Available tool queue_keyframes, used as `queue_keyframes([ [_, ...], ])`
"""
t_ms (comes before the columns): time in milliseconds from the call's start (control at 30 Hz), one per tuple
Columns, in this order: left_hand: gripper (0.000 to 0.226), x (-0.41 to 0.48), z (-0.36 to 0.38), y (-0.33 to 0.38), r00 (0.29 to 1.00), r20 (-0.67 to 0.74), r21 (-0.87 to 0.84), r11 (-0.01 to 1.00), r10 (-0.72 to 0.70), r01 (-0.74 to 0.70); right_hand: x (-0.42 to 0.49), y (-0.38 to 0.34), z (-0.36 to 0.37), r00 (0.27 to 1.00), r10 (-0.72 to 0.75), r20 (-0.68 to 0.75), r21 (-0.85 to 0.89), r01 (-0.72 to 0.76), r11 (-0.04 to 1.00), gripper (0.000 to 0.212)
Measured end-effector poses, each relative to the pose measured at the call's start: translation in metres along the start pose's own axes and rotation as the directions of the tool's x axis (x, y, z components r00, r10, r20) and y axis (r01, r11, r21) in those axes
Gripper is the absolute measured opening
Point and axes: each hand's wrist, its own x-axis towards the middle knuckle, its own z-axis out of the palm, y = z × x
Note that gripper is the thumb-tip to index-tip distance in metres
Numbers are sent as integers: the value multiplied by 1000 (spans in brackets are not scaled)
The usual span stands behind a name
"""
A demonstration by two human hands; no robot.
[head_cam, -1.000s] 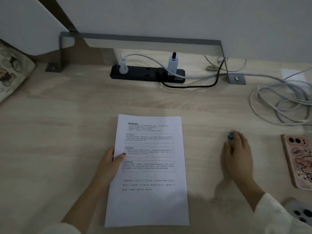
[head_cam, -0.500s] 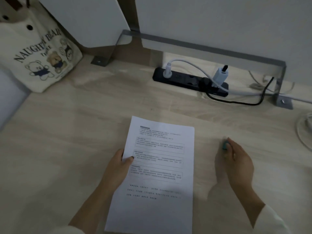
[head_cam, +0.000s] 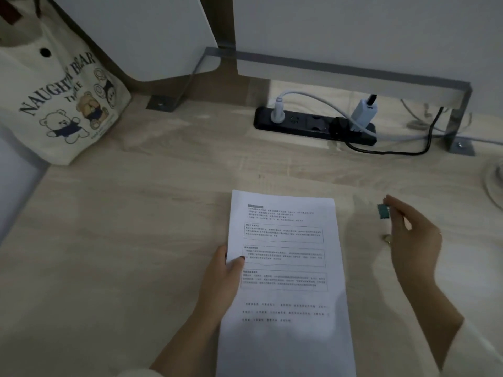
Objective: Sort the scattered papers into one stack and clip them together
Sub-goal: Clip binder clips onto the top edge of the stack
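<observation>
On the right hand, fingers and thumb pinched together on small teal clip, held right of the paper stack, apart from it. The left hand grips the stack's left edge, thumb on top of the printed sheet, other fingers hidden underneath. Stack is one pile, mid tabletop, its lower end toward the person. Black power strip with plugs at back by wall. Bear-print tote bag far left.
</observation>
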Motion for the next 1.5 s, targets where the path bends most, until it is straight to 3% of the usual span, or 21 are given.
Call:
queue_keyframes([
  [100, 11, 1, -2, -1, 1000, 13, -30, 1000, -5, 5, -34, -32, 16, 964, 119, 238, 298, -189, 936, 23],
  [200, 11, 4, -3, -2, 1000, 27, -45, 999, -14, 15, -64, -43, 46, 785, 158, 599, 399, -463, 791, 21],
  [267, 12, 7, -4, -4, 999, 45, -54, 998, -25, 27, -73, -44, 63, 708, 196, 678, 402, -581, 708, 22],
  [400, 14, 9, -3, -6, 999, 37, -74, 997, 6, -3, -78, -43, 79, 672, 255, 695, 417, -666, 618, 16],
  [633, 44, 3, 1, -8, 977, -12, -61, 975, 212, -212, -85, -48, 86, 687, 217, 694, 301, -550, 779, 9],
  [800, 15, 10, -3, -6, 973, 53, 68, 972, 224, -227, -88, -49, 90, 671, 162, 724, 139, -370, 918, 7],
  [967, 19, 9, -5, -3, 985, 86, -18, 988, 152, -151, -93, -52, 95, 648, 134, 750, 69, -277, 958, 15],
  [1100, 18, 12, -8, -7, 967, 120, 1, 974, 224, -226, -95, -52, 97, 608, 117, 785, 16, -209, 978, 20],
  [1500, 17, 16, -6, -14, 953, 114, 47, 956, 282, -289, -81, -52, 98, 519, 216, 827, -106, -234, 966, 25],
])
